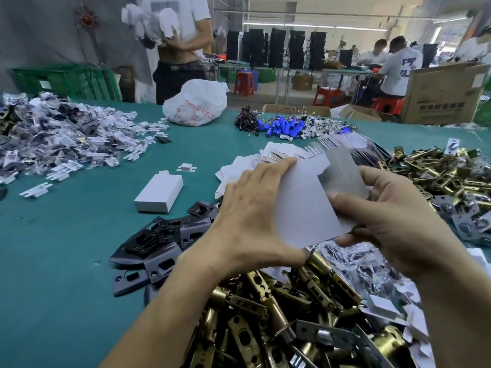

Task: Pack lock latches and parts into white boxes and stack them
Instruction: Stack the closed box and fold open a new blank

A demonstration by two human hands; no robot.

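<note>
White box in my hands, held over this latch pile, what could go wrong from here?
1. The left hand and right hand grip the white box just above the brass latches. The thin card could snag or crease on them.
2. Its top flap sticks up loose and may bend if squeezed.
3. The black plates lie near the left hand. A sweep might push them toward the closed box.
</note>
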